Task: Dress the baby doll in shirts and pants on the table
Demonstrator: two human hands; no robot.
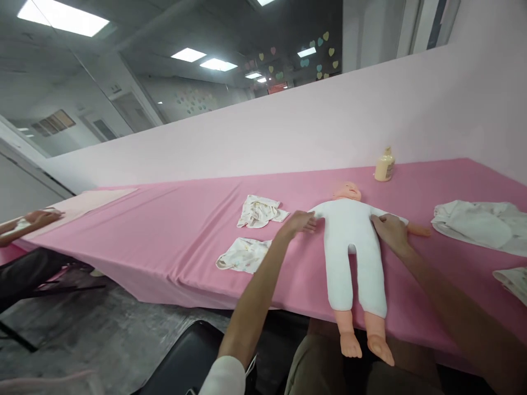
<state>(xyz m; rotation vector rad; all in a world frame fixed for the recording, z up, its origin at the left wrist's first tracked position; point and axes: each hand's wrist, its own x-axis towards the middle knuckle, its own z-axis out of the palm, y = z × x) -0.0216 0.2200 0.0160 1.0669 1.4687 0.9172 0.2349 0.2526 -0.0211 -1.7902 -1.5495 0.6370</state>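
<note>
A baby doll with a white cloth body lies on its back on the pink table, its bare feet hanging over the near edge. My left hand rests on the doll's left-side arm, fingers stretched out flat. My right hand lies on the doll's other arm and side, fingers laid flat against the white cloth. Neither hand grips anything.
Two small folded baby garments lie left of the doll. A cream lotion bottle stands by the pink wall. White cloths lie at the right. Another person's hands rest on the table's far left end. A black chair stands below.
</note>
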